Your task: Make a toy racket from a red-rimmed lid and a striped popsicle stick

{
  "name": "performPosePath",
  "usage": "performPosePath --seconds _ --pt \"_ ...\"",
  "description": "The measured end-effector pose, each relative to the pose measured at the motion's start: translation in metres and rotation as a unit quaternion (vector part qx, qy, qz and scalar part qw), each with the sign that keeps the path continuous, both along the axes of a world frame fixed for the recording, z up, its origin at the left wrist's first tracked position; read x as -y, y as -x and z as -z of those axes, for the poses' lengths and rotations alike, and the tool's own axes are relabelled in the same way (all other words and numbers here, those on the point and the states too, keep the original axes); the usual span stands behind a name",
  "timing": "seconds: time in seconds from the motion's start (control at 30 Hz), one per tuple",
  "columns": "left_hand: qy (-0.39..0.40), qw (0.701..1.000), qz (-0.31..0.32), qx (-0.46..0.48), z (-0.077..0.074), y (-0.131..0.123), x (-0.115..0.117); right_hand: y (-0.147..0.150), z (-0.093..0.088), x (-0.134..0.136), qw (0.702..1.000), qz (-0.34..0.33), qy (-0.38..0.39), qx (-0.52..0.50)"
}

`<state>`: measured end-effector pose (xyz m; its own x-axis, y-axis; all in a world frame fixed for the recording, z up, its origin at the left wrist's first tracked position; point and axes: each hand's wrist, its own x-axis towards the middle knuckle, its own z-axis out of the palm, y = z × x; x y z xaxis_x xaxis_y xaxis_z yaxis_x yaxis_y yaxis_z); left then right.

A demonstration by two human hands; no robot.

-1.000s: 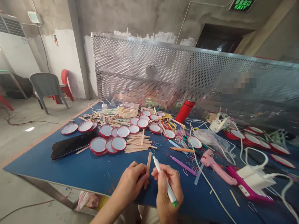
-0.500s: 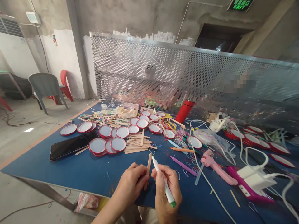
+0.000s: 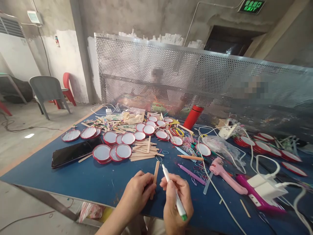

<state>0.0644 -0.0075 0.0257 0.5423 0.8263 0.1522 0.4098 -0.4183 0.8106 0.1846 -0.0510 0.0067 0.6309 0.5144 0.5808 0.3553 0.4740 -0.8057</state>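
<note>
My left hand (image 3: 137, 193) pinches a plain wooden craft stick (image 3: 155, 178) near the front edge of the blue table (image 3: 85, 181); the stick points away from me. My right hand (image 3: 176, 200) grips a white marker (image 3: 173, 189) with a green end. The marker's tip sits just right of the stick's upper part. Whether it touches the wood is unclear. Beyond the hands lies a pile of bare craft sticks (image 3: 143, 150) among several round red-rimmed white lids (image 3: 124, 150).
A black phone (image 3: 73, 152) lies at the left. A pink glue gun (image 3: 226, 176), a magenta one (image 3: 256, 195), a white adapter (image 3: 264, 187) with cables, and a red bottle (image 3: 193, 117) are to the right. A perforated metal screen (image 3: 195, 85) backs the table, with people behind it.
The marker in my right hand has shifted slightly right and tilted; my left hand keeps the stick in the same place.
</note>
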Motion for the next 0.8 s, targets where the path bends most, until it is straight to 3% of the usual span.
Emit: performPosePath --seconds 0.13,0.3,0.47,0.6,0.8 --pt "-0.002 1.0 -0.006 0.004 -0.0008 0.0001 0.0006 -0.0015 0.0025 -0.0013 0.999 -0.025 0.008 0.045" --pt "0.003 1.0 -0.012 0.004 0.0004 -0.0002 0.0013 -0.0009 0.0029 -0.0009 1.0 0.024 0.002 0.019" --pt "-0.001 1.0 -0.013 0.012 0.0 -0.0004 0.0015 0.0001 0.0034 -0.0006 0.998 -0.027 -0.017 0.056" --pt "0.006 1.0 -0.009 0.001 -0.0023 -0.0001 0.0017 0.0002 0.0045 0.0004 0.999 -0.005 0.031 0.014" --pt "0.004 1.0 -0.005 -0.002 -0.0023 -0.001 0.0018 0.0009 0.0022 0.0001 0.999 -0.035 -0.003 0.025"
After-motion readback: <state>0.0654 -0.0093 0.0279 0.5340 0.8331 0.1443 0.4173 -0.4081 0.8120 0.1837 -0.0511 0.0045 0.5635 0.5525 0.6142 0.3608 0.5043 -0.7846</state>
